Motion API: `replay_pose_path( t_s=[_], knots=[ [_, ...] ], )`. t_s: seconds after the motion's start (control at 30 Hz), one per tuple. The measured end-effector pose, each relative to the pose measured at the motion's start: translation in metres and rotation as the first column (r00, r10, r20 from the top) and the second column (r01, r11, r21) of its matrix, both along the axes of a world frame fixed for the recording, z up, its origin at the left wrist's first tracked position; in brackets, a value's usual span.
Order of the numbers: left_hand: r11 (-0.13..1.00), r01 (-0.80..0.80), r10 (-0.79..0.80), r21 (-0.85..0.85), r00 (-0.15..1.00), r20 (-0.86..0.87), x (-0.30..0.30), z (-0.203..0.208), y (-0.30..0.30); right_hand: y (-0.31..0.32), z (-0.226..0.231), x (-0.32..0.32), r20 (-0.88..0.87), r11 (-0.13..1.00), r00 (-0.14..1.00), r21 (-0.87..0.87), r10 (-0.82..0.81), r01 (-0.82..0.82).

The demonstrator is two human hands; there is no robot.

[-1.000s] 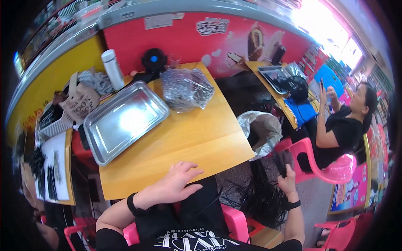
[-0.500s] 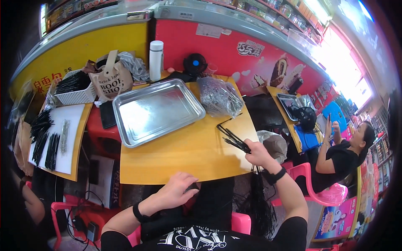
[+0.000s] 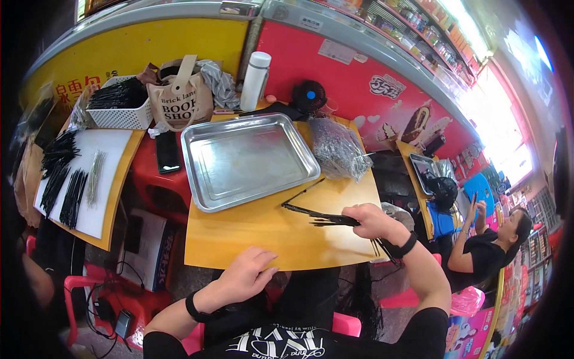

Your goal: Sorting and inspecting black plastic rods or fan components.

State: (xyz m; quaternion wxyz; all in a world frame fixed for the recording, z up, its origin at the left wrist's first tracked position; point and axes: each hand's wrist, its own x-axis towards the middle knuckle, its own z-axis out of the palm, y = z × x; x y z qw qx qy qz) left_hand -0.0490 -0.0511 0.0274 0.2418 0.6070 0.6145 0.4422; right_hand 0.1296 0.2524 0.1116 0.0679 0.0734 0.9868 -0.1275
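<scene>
My right hand (image 3: 372, 221) is closed around a bundle of thin black strands (image 3: 326, 218) over the right front part of the yellow table (image 3: 263, 248). One bent strand sticks out ahead of the bundle toward the metal tray (image 3: 257, 197), and loose ends show behind the hand. My left hand (image 3: 246, 272) hovers at the table's front edge, empty, with thumb and fingers apart. A clear plastic bag of thin dark strands (image 3: 339, 148) lies right of the tray. More black strands (image 3: 363, 299) hang or lie below the table edge on the right.
To the left, a white board (image 3: 113, 155) carries black strand bundles and silvery wires. Behind it stand a white basket (image 3: 119, 118) and a cloth bag (image 3: 179, 105). A white bottle (image 3: 255, 81) and black fan (image 3: 308, 96) stand behind the tray. A person (image 3: 484, 245) sits at right.
My right hand has brought the black bundle inward and levelled it over the table; the strands now point left. My left hand has shifted little. The whole view has turned slightly.
</scene>
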Motion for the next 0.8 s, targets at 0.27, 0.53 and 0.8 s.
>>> replay_pose_path(
  t_s=[0.27,0.53,0.8],
  knots=[
    [0.794,-0.536,0.601,0.287,0.62,-0.504,-0.063,0.033,0.004,0.001,0.073,-0.076,-0.131,0.997,0.989,0.016,0.076,-0.075],
    [0.872,-0.482,0.456,0.081,0.742,-0.491,-0.068,0.011,-0.006,-0.003,0.023,-0.214,-0.104,0.831,0.873,0.378,0.476,-0.408],
    [0.877,-0.469,0.46,0.103,0.76,-0.459,-0.075,0.004,-0.019,-0.035,-0.01,-0.27,0.112,0.807,0.866,0.322,0.487,-0.495]
  ],
)
